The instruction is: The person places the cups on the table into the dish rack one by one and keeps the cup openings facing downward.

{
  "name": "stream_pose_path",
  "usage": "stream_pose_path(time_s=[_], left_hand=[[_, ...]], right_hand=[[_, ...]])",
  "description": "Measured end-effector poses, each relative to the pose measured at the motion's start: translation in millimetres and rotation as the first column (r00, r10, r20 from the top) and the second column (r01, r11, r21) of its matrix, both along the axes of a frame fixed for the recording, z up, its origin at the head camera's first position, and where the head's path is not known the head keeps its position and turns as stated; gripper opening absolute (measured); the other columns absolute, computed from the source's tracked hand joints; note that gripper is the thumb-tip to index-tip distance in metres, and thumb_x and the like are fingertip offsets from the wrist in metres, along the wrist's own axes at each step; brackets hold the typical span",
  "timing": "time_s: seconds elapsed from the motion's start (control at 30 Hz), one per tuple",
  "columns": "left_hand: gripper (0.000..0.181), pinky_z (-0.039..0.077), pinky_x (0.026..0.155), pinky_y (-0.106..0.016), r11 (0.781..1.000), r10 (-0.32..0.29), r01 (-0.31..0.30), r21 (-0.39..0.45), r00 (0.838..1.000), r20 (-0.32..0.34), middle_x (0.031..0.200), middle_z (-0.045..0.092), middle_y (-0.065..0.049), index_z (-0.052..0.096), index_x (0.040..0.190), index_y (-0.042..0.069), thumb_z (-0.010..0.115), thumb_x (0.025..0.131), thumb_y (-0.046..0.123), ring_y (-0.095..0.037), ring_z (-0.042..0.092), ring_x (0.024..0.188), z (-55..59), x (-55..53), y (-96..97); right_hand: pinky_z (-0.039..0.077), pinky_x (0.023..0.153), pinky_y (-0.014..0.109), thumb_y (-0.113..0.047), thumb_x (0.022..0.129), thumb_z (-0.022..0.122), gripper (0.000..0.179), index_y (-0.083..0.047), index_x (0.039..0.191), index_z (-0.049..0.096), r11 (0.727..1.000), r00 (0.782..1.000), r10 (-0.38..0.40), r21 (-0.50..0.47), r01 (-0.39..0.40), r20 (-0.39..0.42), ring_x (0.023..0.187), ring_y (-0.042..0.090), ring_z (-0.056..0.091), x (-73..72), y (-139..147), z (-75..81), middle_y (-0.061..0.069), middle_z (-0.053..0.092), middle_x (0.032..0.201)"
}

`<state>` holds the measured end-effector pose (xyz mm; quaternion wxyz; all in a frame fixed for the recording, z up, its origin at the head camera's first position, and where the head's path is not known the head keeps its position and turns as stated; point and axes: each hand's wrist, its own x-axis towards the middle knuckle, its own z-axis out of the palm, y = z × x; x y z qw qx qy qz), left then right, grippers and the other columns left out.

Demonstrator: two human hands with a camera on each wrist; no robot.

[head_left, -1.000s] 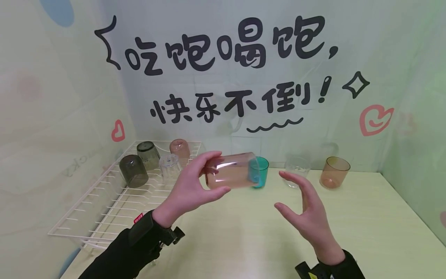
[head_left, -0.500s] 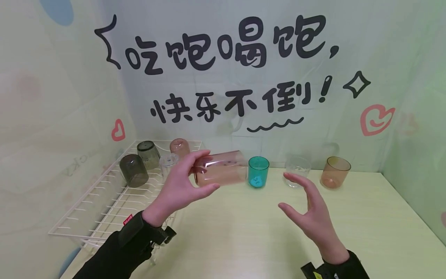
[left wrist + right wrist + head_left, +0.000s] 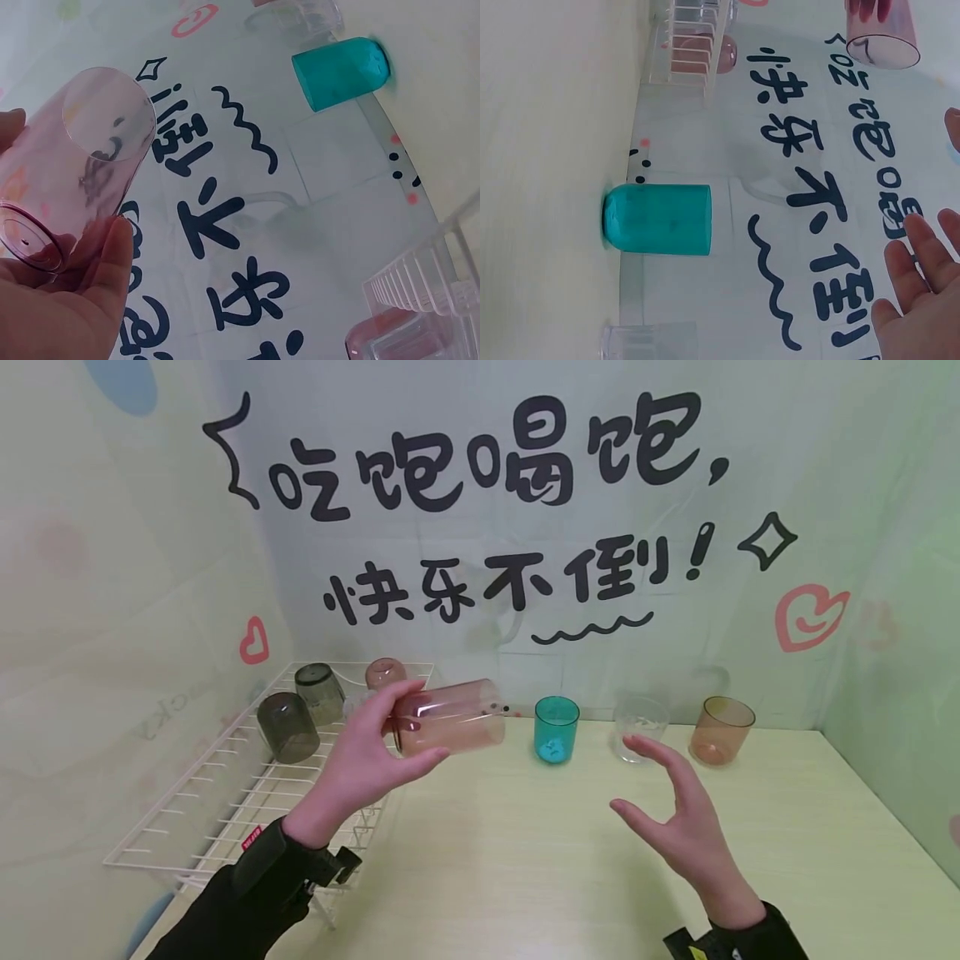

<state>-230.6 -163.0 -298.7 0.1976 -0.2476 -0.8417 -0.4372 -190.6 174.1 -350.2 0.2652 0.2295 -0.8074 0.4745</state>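
Observation:
My left hand (image 3: 365, 749) grips a clear pink glass (image 3: 453, 717) near its base, raised over the table and lying on its side with the mouth to the right. In the left wrist view the fingers curl round the lower end of the pink glass (image 3: 90, 150). My right hand (image 3: 686, 822) hovers over the table, thumb and fingers apart, holding nothing. Behind it, partly overlapped by its fingertips, stands a clear glass (image 3: 640, 718). A teal glass (image 3: 556, 731) is upright at the back of the table, between the two hands.
A white wire rack (image 3: 247, 793) stands at the left, bearing two dark grey glasses (image 3: 288, 727) and a pink glass (image 3: 386, 673), all upside down; another clear glass there is mostly hidden by my left hand. An amber glass (image 3: 722, 731) stands back right. Behind runs a lettered cloth wall (image 3: 465, 660).
My left hand has carried the pink glass leftward, away from the teal glass and toward the rack. The right hand has drifted slightly to the right, still holding nothing.

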Motion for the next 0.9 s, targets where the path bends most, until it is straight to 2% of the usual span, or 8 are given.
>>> stream_pose_path(time_s=[0.2, 0.53, 0.9], left_hand=[[0.072, 0.046, 0.077, -0.029, 1.000, 0.027, -0.027, -0.003, 0.999, 0.030, 0.108, 0.051, 0.004, 0.042, 0.127, 0.022, 0.076, 0.066, 0.040, -0.012, 0.051, 0.089, 0.4, 0.8, -9.2], [0.074, 0.046, 0.071, -0.029, 0.984, 0.131, -0.123, -0.125, 0.990, 0.058, 0.100, 0.051, 0.004, 0.043, 0.125, 0.020, 0.072, 0.065, 0.051, -0.014, 0.048, 0.084, -0.6, 2.7, -28.2], [0.073, 0.045, 0.069, -0.030, 0.968, 0.204, -0.190, -0.164, 0.976, 0.074, 0.097, 0.051, 0.003, 0.044, 0.125, 0.020, 0.071, 0.065, 0.053, -0.015, 0.048, 0.083, -4.5, 3.0, -48.9]], right_hand=[[0.027, 0.098, 0.023, -0.006, 0.069, 0.073, 0.067, -0.006, 0.129, 0.043, 0.999, 1.000, -0.027, 0.038, 0.027, -0.004, 0.120, 0.011, 0.037, -0.7, 6.2, -1.9, 0.009, 0.048, 0.128], [0.027, 0.096, 0.022, -0.006, 0.068, 0.074, 0.067, -0.007, 0.128, 0.043, 0.996, 0.999, -0.051, 0.079, 0.051, -0.003, 0.119, 0.012, 0.037, -1.8, 16.2, -6.0, 0.009, 0.048, 0.128], [0.026, 0.094, 0.019, -0.010, 0.068, 0.075, 0.065, -0.007, 0.126, 0.045, 0.991, 0.997, -0.079, 0.111, 0.077, 0.016, 0.117, 0.012, 0.038, -5.0, 23.0, -14.0, 0.008, 0.049, 0.126]])
